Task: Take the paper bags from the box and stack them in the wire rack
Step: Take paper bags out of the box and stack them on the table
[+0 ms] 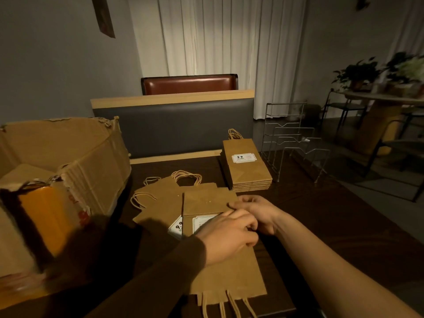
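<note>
1. Landmark: cardboard box [66,157], open, torn flaps, on the left end of the dark worktop [321,226]. More brown paper shows inside it.
2. Loose paper bags [183,203] lie flat and fanned just right of the box, twine handles pointing away from the person; white labels partly visible.
3. One flat bag [229,278] lies nearer the person, right of the box, handles hanging over the worktop's near edge.
4. Left hand [229,239], dark sleeve, rests on the loose bags, fingers curled at a bag edge.
5. Right hand [254,212] touches the left, fingertips pinching the same bag edge.
6. Neat bag stack [246,168], "9.9" label on top, sits further right of the box.
7. Wire rack [293,143] stands just beyond that stack, farthest from the box; no bags in it.
</note>
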